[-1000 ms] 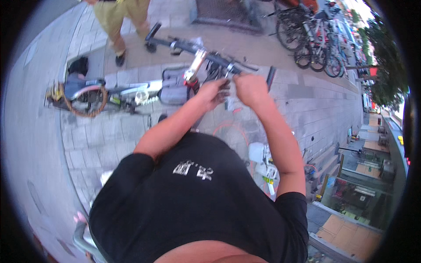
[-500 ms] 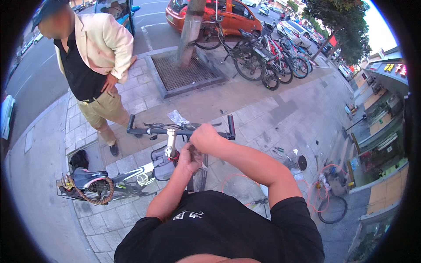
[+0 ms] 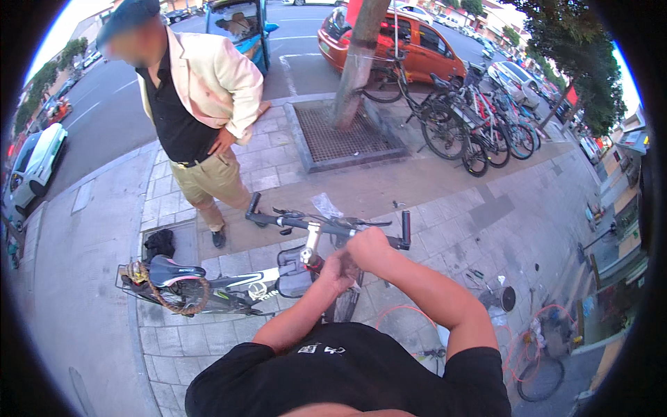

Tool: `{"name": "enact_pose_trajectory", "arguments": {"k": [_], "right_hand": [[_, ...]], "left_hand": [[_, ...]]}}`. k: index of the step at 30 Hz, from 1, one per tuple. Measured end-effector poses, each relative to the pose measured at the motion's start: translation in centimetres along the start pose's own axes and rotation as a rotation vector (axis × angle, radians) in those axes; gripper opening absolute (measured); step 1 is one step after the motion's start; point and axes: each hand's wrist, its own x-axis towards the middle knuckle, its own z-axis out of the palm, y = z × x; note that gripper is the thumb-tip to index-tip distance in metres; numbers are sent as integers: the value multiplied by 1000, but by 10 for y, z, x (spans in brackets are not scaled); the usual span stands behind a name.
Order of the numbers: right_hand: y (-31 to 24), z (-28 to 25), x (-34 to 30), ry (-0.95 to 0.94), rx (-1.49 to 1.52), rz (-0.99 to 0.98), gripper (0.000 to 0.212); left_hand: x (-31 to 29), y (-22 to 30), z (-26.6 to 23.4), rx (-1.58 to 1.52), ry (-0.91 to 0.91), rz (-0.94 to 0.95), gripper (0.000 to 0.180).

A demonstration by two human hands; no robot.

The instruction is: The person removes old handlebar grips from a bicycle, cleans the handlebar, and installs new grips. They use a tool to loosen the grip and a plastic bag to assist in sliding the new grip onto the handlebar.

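A bicycle stands in front of me, its black handlebar (image 3: 292, 222) running across and its silver stem (image 3: 311, 243) at the middle. My right hand (image 3: 368, 249) is closed just below the handlebar's right half. Right against it, to the right of the stem, my left hand (image 3: 338, 271) is curled with bent fingers. What the fingers pinch between them is hidden or too small to make out. Below the hands shows the dark front tyre (image 3: 345, 306). The white and black frame (image 3: 233, 281) leads left to the dark saddle (image 3: 177, 271).
A person in a cream jacket (image 3: 208, 76) stands at the bicycle's far left side. Beyond are a tree grate (image 3: 340, 135) and parked bicycles (image 3: 476, 125). At right lie hand tools (image 3: 476, 276), a round dark container (image 3: 508, 299), an orange hose (image 3: 396, 308) and a loose tyre (image 3: 540, 379).
The whole view has swung left, so the bicycle, person and street sit further right in the picture. My hands stay together by the handlebar, with little visible change in their grip.
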Motion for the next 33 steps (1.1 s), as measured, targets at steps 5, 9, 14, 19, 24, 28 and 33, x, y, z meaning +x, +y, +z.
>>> {"name": "enact_pose_trajectory", "arguments": {"k": [5,9,14,19,24,28,33], "right_hand": [[-4,1,-3,57,-15,-8,13],[-10,-2,8,26,-24,42,13],[-9,-12,2,13,94,67,15],[-7,38,-22,212,208,184,18],[-21,91,-40,395,400,304,16],[-22,81,-39,378,390,350,19],[9,56,-51,217,279,258,18]], "left_hand": [[12,4,-20,-2,-74,-63,20],[13,5,-18,-47,-45,-66,22],[22,10,-20,12,-40,-61,22],[29,10,-34,183,-47,-53,21],[10,11,-24,702,34,153,25],[17,12,-32,674,40,166,27],[1,12,-10,573,201,180,27]]}}
